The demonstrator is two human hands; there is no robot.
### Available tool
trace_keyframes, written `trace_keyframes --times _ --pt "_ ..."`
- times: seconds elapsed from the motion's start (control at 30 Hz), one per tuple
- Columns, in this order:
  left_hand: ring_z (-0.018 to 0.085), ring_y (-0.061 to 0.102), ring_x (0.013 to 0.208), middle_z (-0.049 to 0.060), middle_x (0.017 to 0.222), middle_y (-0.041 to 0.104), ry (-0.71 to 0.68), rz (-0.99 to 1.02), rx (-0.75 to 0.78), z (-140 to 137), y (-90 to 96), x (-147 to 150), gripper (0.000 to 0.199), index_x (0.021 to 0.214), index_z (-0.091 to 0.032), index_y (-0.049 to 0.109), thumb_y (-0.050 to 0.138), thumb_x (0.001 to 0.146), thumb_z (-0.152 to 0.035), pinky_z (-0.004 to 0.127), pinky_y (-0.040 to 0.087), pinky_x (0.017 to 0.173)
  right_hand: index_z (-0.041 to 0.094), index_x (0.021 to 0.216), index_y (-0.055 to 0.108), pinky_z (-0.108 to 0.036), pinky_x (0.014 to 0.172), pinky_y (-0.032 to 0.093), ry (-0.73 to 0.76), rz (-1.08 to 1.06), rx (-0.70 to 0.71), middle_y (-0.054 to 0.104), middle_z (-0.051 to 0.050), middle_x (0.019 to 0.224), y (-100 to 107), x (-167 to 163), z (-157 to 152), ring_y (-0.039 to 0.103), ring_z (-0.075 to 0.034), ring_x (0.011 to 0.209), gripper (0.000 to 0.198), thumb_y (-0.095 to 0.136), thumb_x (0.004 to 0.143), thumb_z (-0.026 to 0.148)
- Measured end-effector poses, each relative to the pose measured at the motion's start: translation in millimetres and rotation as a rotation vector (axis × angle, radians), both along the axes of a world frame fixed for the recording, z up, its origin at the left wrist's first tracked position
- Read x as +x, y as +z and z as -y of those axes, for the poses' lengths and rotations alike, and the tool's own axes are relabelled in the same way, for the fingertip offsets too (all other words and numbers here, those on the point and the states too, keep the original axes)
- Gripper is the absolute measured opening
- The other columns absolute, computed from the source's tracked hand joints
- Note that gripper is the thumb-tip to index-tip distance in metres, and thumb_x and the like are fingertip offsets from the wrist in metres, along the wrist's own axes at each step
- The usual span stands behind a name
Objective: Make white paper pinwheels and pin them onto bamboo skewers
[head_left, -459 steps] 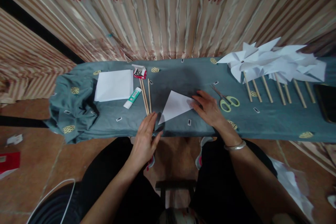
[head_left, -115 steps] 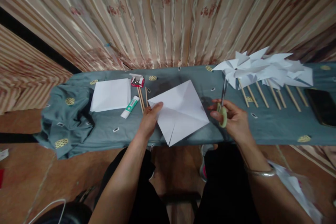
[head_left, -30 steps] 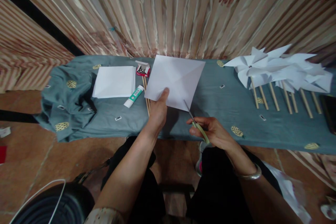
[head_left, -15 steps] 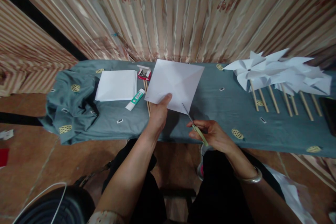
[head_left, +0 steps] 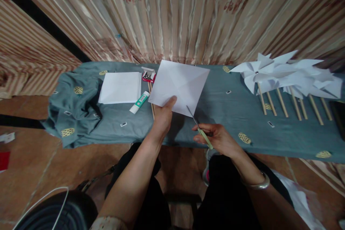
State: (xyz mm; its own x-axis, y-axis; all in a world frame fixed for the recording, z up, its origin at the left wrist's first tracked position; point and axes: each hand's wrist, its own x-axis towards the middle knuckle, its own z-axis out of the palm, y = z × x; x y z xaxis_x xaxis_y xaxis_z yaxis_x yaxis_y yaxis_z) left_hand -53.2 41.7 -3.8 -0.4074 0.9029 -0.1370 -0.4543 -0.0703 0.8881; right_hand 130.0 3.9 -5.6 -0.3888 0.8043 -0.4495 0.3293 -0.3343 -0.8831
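Head view, pinching a white sheet (head_left: 179, 82) in the left hand (head_left: 163, 116), pressing the thumb on top and hiding the other fingers from sight, basically clamping its near edge

Holding that faintly creased sheet out forward of both hands, mostly ahead of the left thumb

Gripping green-handled scissors (head_left: 206, 139) in the right hand (head_left: 217, 137), pointing forward and leftward, showing one blade over the sheet's near corner, between the hands, tbh not being able to tell how wide the blades are

Having the hands near each other but not touching, and wearing a silvery bracelet (head_left: 260, 182) on the right wrist

Spotting a glue stick (head_left: 139, 102) slanting just left of the left hand, then a stack of white paper (head_left: 120, 88) farther left

Also seeing a small open red box (head_left: 148, 74) forward of the left hand, plus wooden sticks (head_left: 151, 110) beside that hand, running partly under the sheet from this angle

Noticing white pinwheels (head_left: 280, 72) well off to the right of the right hand, lying bunched up on the grey-green cloth (head_left: 223, 104)
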Motion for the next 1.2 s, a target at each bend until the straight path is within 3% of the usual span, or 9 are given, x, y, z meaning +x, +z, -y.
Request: trace_keyframes --times 0.13,0.47,0.97,1.2 --pt "0.025 0.063 0.113 0.008 0.125 0.067 0.006 -0.016 -0.007 -0.1 -1.1 0.0 0.059 0.123 -0.02 0.059 0.075 0.066 -0.022 0.042 0.046 0.103 0.016 0.087 0.072 -0.024 0.051 0.042 0.003 0.003 -0.003 0.055 0.003 0.056 -2.2 1.0 0.4 0.053 -0.012 0.055 0.049 0.081 0.059 0.055" --pt "0.024 0.065 0.108 0.005 0.11 0.071 -0.068 -0.059 0.052 3.4 -5.5 6.0 0.06 0.12 -0.022 0.06 0.077 0.063 -0.023 0.04 0.048 0.099 0.017 0.093 0.073 -0.023 0.05 0.032 0.026 0.041 0.098 0.048 0.005 0.059 -0.2 2.5 -0.8 0.039 -0.01 0.056 0.046 0.079 0.064 0.052" --pt "0.02 0.066 0.089 0.005 0.103 0.073 -0.081 -0.065 0.018 3.7 1.5 6.9 0.061 0.116 -0.018 0.062 0.077 0.057 -0.02 0.036 0.05 0.089 0.018 0.092 0.074 -0.025 0.05 0.041 0.016 0.007 0.096 0.057 0.002 0.058 -7.2 3.6 -0.6 0.051 -0.012 0.053 0.044 0.078 0.067 0.054" --pt "0.02 0.066 0.088 0.005 0.101 0.072 -0.08 -0.122 0.02 5.2 -0.7 7.8 0.063 0.115 -0.019 0.062 0.079 0.054 -0.019 0.035 0.052 0.085 0.017 0.093 0.074 -0.023 0.049 0.037 0.004 0.029 0.121 0.055 0.003 0.059 -2.0 2.1 -1.0 0.046 -0.011 0.055 0.045 0.08 0.065 0.052"
